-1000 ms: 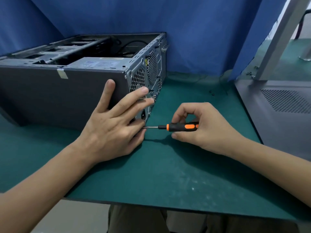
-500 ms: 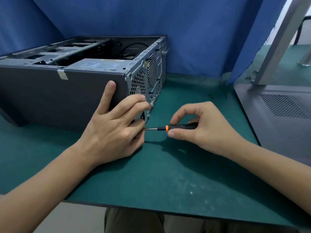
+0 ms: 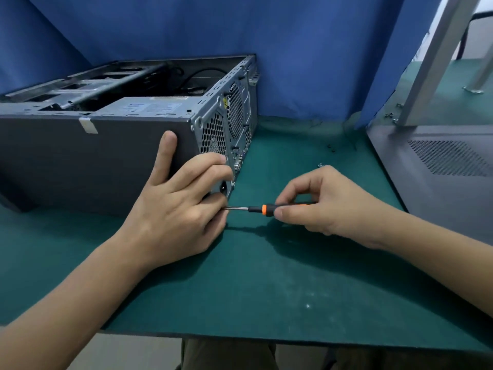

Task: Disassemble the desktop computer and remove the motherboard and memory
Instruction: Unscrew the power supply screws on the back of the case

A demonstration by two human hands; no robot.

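Here the grey steel desktop computer case (image 3: 88, 158) lies on its side at the left of the green bench mat (image 3: 266, 276), its open side facing up and its perforated rear panel (image 3: 226, 124) turned toward the right. The left hand (image 3: 176, 206) is spread flat against the case's near wall by the rear corner, fingers curled round the edge, bracing it and gripping nothing. The right hand (image 3: 317, 204) pinches the black-and-orange handle of a small screwdriver (image 3: 264, 209), whose thin steel shaft runs level toward the lower rear corner; its tip is hidden behind the left fingers, so the screw itself cannot be seen.

Handling, as a judgement: the case is rigid sheet metal and probably heavy enough to stay put, yet may slide on the mat under a sideways push, hence the bracing palm. Its stamped edges may be sharp; flat walls are the safer hold. The motherboard and memory, not visible inside, would be stiff but fragile, best held by their edges.

A pale label on the silver power-supply box (image 3: 149, 108) carries print too small to read; a yellow sticker on the rear panel is likewise illegible. A detached grey vented side panel (image 3: 440, 166) lies at the right.
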